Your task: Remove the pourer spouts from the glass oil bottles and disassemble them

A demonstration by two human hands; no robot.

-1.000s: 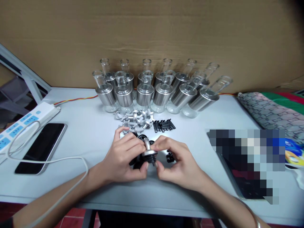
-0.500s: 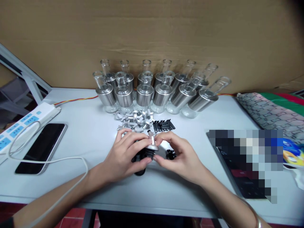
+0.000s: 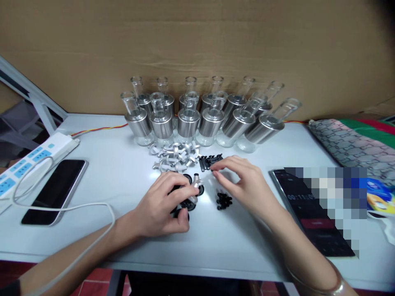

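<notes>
My left hand (image 3: 165,201) is closed around a metal pourer spout (image 3: 196,181) with a dark tip, just above the table. Black ringed rubber pieces (image 3: 187,205) lie under and around its fingers, partly hidden. My right hand (image 3: 243,181) reaches over a row of thin black rods (image 3: 207,162). Its index finger and thumb are slightly apart at the right side of the rods, with nothing visible between them. A small heap of short black caps (image 3: 224,201) lies below that hand. Behind my left hand is a pile of silver metal spout parts (image 3: 177,156).
Two rows of glass bottles with steel sleeves (image 3: 189,121) stand at the back. A phone (image 3: 55,191), a white power strip (image 3: 37,156) and a loose white cable (image 3: 89,206) are at the left. On the right lie a dark-screened device (image 3: 304,209) and patterned cloth (image 3: 342,148).
My right hand has let go of the metal spout and moved up and right to the black rods. My left hand keeps the spout, now lower and tilted.
</notes>
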